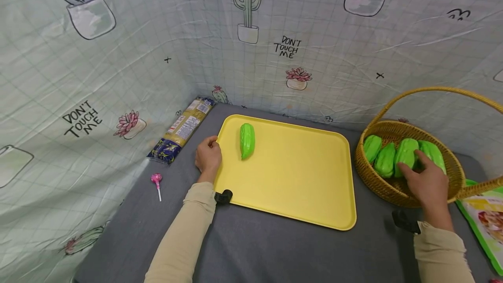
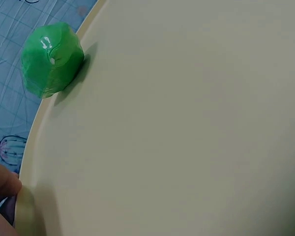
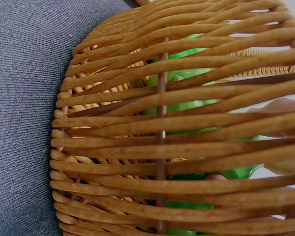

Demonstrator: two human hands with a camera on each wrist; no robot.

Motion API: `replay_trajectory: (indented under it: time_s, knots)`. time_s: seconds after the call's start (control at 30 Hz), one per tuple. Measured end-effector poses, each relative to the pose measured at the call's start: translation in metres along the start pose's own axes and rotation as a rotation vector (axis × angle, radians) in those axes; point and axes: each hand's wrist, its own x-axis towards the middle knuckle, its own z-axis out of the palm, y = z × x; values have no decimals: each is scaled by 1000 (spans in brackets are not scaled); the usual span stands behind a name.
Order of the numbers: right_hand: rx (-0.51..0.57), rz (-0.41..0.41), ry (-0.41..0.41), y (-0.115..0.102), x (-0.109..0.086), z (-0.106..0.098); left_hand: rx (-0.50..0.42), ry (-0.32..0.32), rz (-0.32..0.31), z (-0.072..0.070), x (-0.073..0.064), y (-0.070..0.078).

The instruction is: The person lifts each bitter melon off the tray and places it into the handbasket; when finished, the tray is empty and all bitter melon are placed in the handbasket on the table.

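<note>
My left hand (image 1: 209,155) holds the left rim of a yellow tray (image 1: 294,174); in the left wrist view its fingertips (image 2: 10,184) pinch that rim. On the tray, near its far left corner, lies a ribbed green vegetable (image 1: 247,140) with a pointed end. At the right stands a wicker basket (image 1: 377,189) with a tall handle, holding several similar green vegetables (image 1: 385,160). Inside it, my right hand (image 1: 429,184) has its thumb and finger on one green vegetable (image 1: 406,152). Basket weave (image 3: 187,147) mostly hides those fingers in the right wrist view.
Left of the tray lies a blue-and-gold packet (image 1: 182,128), and a pink lollipop (image 1: 156,178) is nearer. A green-edged bag (image 1: 485,217) lies beside the basket at right. Printed cloth (image 1: 314,47) hangs behind the grey table surface (image 1: 275,248).
</note>
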Motion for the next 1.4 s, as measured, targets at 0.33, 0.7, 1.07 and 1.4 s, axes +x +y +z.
replay_trajectory:
  time_s: [0.33,0.7,1.07,1.4]
  knots:
    - [43,34,26,0,-5,0,-1,-1,0,-1,0,-1]
    - [57,96,75,-4,-10,-2,7,0,-5,-1,0,0]
    - [125,-31,175,-29,-20,-5,11,2,-4,-1,0,0]
    - [204,-110,195,-58,-24,-2,5,10,-3,0,-1,0]
